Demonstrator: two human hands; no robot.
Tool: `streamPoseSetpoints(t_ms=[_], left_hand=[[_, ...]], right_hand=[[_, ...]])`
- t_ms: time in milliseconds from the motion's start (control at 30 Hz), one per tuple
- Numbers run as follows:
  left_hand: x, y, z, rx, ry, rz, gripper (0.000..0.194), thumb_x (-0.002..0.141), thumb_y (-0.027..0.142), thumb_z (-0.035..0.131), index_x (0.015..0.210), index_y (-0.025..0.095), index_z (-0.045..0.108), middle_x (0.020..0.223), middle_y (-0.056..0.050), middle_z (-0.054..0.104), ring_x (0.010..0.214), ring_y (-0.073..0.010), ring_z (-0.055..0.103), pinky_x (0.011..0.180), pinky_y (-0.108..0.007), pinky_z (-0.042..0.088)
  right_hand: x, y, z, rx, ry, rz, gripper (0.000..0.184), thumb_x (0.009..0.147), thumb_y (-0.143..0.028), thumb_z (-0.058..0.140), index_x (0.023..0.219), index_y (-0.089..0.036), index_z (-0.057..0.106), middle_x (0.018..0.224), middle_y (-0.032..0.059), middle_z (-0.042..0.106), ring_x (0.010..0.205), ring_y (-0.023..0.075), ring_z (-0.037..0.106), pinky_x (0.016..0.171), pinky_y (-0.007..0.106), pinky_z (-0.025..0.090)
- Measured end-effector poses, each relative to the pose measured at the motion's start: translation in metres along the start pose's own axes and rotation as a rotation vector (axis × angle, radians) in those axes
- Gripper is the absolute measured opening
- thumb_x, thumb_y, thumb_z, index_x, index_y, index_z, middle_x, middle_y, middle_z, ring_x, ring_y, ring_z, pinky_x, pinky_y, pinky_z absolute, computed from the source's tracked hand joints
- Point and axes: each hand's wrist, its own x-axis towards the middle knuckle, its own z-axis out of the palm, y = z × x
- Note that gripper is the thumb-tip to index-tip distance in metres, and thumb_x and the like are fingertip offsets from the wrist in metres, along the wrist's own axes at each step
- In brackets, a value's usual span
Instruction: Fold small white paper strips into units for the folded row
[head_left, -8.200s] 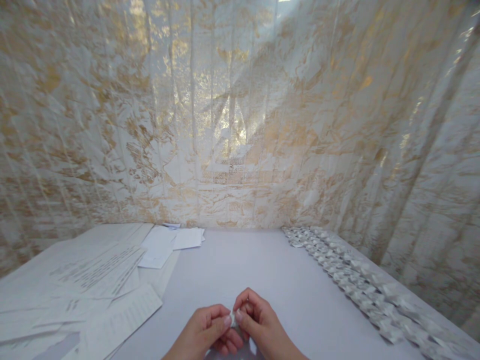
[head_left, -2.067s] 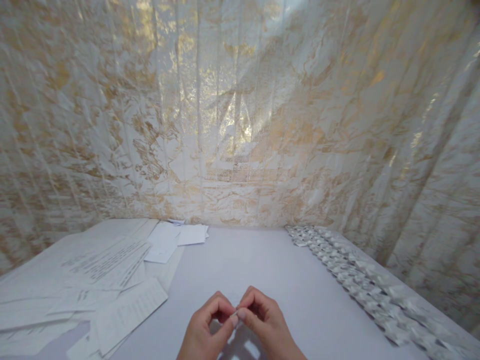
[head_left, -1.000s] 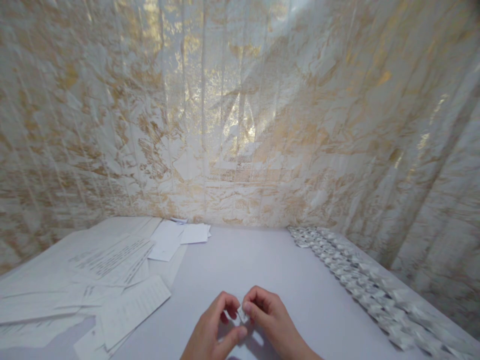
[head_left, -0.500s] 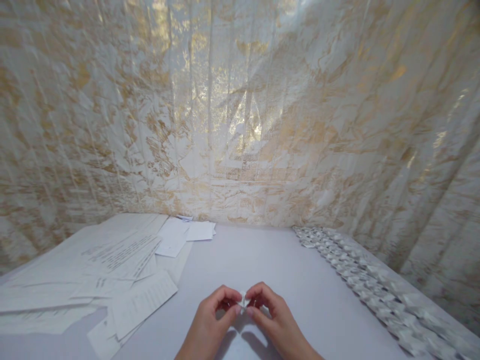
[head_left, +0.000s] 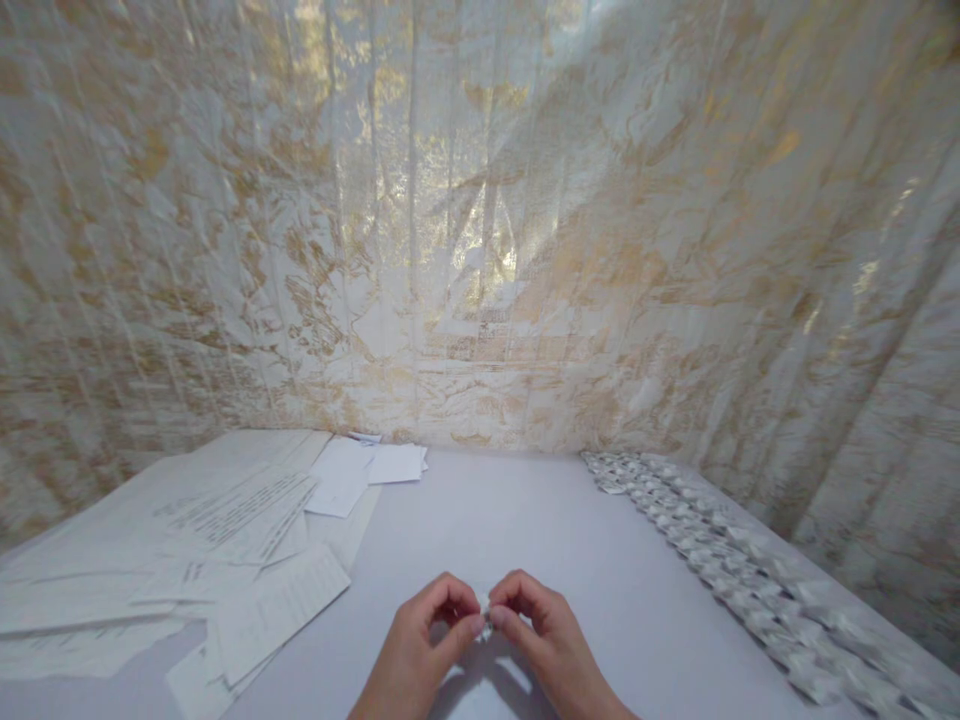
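Observation:
A small folded piece of white paper (head_left: 485,606) is pinched between both hands, just above the pale tabletop (head_left: 480,510). My left hand (head_left: 431,640) grips its left side between thumb and fingertips. From the other side, my right hand (head_left: 541,640) holds it the same way, the two thumbs almost meeting. Fingertips cover most of the paper, so its exact folded shape cannot be made out. Shadows of the hands fall on the table below.
Printed sheets and cut paper slips (head_left: 277,610) lie in a loose pile at left. Small blank white papers (head_left: 396,463) sit at the back. Long rows of folded paper pieces (head_left: 720,560) run along the right edge. A white-and-gold curtain (head_left: 480,250) hangs behind the table.
The fingertips have closed in around the folded paper, which shows less than before. Both hands stay in nearly the same place; the view has shifted slightly.

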Motion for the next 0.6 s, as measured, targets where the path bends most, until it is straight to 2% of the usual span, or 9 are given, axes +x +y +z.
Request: streamPoseSetpoints(t_ms=[233,400,600], left_hand=[[0.0021,-0.0035,-0.0003,0.003,0.044,0.025,0.018,0.085,0.036,0.067,0.079,0.021,0.061,0.075,0.001,0.061,0.077,-0.0203,0.058,0.073,-0.031,0.044],[0.0029,-0.0071,0.0017,-0.135,0.066,-0.009,0.02,0.078,0.03,0.074,0.076,0.022,0.055,0.071,0.004,0.059,0.071,-0.0172,0.056,0.069,-0.029,0.043],[0.0007,-0.0032,0.0052,-0.281,0.099,-0.045,0.023,0.072,0.028,0.078,0.072,0.022,0.055,0.065,0.005,0.059,0.064,-0.0141,0.052,0.061,-0.026,0.037]], right_hand=[[-0.0014,0.0044,0.0051,0.087,-0.015,-0.041,0.047,0.085,-0.065,0.069,0.082,-0.019,0.06,0.073,-0.0004,0.057,0.07,0.0178,0.051,0.068,0.03,0.038],[-0.0033,0.0049,0.0089,0.196,-0.043,-0.079,0.042,0.088,-0.061,0.07,0.1,-0.023,0.054,0.074,-0.0043,0.055,0.07,0.0158,0.049,0.067,0.028,0.035],[-0.0043,0.0058,0.0095,0.233,-0.069,-0.058,0.043,0.086,-0.06,0.071,0.102,-0.025,0.053,0.072,-0.0058,0.054,0.067,0.0147,0.048,0.066,0.028,0.034]])
